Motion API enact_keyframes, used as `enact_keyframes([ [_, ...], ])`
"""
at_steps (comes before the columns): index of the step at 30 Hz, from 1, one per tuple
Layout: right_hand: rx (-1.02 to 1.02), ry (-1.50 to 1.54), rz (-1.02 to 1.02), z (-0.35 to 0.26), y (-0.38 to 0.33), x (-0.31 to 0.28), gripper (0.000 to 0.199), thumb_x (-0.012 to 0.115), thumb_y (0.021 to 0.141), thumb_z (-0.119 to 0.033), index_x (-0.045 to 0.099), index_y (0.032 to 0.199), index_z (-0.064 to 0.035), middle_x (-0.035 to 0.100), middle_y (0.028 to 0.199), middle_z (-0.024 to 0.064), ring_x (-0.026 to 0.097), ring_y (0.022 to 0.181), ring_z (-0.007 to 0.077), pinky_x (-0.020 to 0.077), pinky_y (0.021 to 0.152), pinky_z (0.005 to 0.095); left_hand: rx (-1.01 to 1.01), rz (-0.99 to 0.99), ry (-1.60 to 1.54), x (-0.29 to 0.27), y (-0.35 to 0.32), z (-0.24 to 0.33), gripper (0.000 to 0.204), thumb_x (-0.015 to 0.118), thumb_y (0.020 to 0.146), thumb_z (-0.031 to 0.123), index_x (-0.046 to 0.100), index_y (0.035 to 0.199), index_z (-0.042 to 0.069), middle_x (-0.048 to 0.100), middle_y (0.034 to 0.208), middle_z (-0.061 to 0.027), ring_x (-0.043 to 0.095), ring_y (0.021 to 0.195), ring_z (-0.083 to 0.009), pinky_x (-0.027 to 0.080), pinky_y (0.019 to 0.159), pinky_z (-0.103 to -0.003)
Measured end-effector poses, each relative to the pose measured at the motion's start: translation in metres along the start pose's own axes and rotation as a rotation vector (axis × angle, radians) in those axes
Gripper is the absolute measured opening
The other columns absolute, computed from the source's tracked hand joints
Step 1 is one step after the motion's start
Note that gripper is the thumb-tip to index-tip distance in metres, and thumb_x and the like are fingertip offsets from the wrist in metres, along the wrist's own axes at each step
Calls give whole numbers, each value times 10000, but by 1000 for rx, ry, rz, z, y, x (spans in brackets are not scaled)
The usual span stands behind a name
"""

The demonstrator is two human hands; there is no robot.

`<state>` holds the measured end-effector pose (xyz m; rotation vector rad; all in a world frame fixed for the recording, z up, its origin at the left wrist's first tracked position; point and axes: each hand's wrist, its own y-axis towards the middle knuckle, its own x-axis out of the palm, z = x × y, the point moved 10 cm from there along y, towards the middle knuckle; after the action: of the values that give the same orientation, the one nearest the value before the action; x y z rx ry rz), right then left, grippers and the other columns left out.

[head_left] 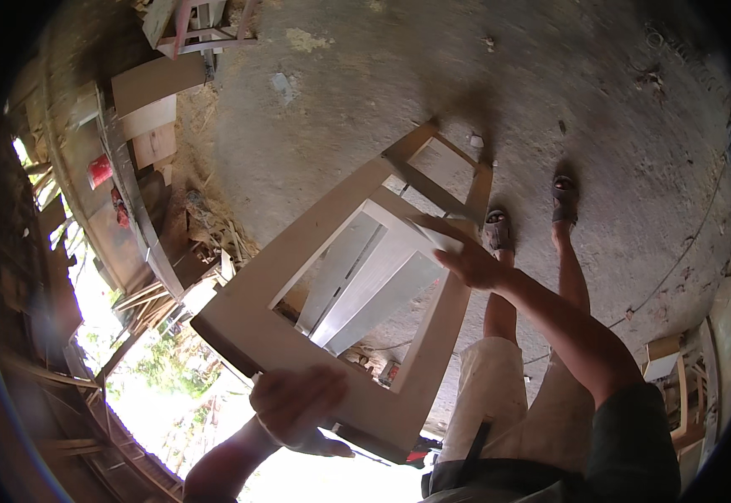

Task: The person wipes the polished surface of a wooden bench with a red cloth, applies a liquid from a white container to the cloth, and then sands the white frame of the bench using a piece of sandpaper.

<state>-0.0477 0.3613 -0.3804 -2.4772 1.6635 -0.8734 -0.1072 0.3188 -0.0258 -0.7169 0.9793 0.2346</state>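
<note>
A pale wooden chair frame [298, 260] stands tilted on the concrete floor in front of me, its back rails near me and its legs toward my feet. My left hand [296, 404] grips the top rail of the frame at its near corner. My right hand [464, 256] presses a small pale sheet [432, 235], likely sandpaper, flat against the frame's right upright. Light boards [365, 277] show through the frame's opening.
My sandalled feet [533, 214] stand on the bare concrete floor [432, 75] just past the frame. Wooden boards and offcuts [151, 109] lie stacked at the left, with sawdust around them. Another wooden piece [667, 369] sits at the right edge.
</note>
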Motion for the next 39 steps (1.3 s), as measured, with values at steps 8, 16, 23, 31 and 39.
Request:
enact_keyframes([
  [8,-102,-57,103,-40,144,11,512,530,1025,-287,449,1514,-157,350,1613,133,307,1500,285,283,1226,410,-67,-162,-69,22,-6,-13,655,494,936,720,711,1044,111,762,1016,-28,738,919,-178,442,831,-325],
  [16,-12,-13,31,28,-72,-3,623,617,993,-280,383,1555,-151,348,1611,109,294,1498,305,199,1252,447,-19,-92,-13,14,-4,-4,632,495,951,682,709,1027,93,764,981,-44,745,882,-189,459,773,-328],
  [23,-168,-31,105,-25,-101,23,589,652,948,-215,465,1503,-149,449,1516,62,410,1386,213,293,1132,431,5,-15,16,14,-20,-5,595,517,949,651,696,1015,88,759,970,-60,745,856,-206,465,757,-342],
  [31,-211,25,229,-100,-109,36,430,595,955,-122,549,1363,5,605,1328,178,565,1300,254,444,1099,386,7,86,55,11,-6,-1,578,482,982,585,689,1019,47,751,892,-95,742,842,-246,461,756,-373],
  [39,-76,-56,203,-51,-115,10,475,598,982,-193,530,1413,-6,575,1395,178,563,1269,292,430,1109,416,-22,128,139,-4,-4,1,642,349,1026,586,688,1102,46,712,1120,-178,669,1101,-324,390,1017,-530],
])
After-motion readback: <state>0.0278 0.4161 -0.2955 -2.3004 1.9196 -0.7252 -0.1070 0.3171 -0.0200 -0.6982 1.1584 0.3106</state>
